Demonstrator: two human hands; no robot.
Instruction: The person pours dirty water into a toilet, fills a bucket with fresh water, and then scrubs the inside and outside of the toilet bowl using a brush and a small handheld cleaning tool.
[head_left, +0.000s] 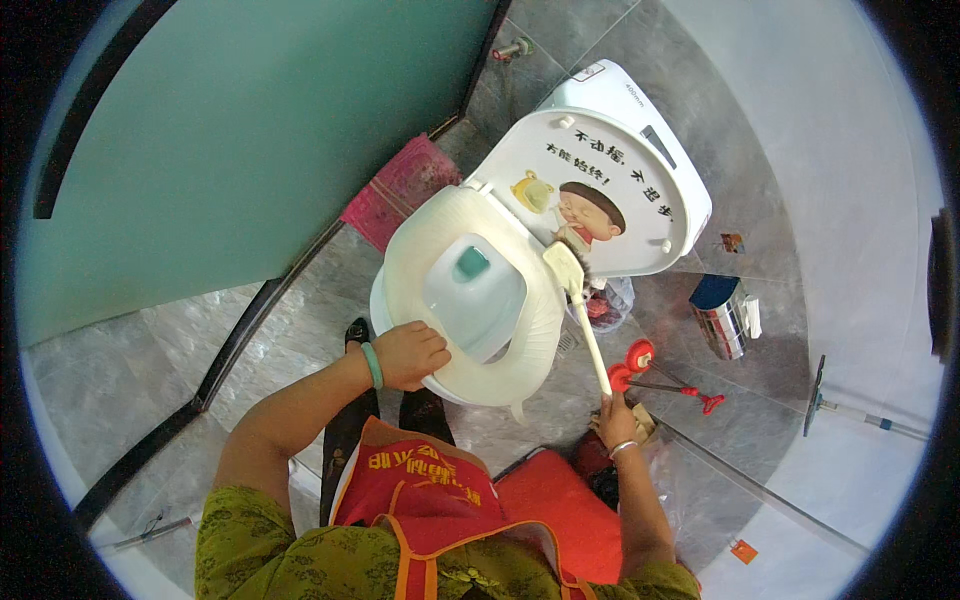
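Observation:
My left hand grips the front left rim of the cream toilet seat, its fingers curled over the edge. My right hand holds the lower end of a cream-handled toilet brush. The brush head lies against the right rear of the seat, by the raised lid, its dark bristles partly hidden behind the head. Inside the white toilet bowl there is bluish water. The lid leans back on the cistern and bears writing and a cartoon child with a frog.
A pink mat lies left of the toilet, beside a dark-edged glass partition. To the right are a plastic-bagged bin, red plungers, a metal paper holder and a squeegee. A red mat is near my legs.

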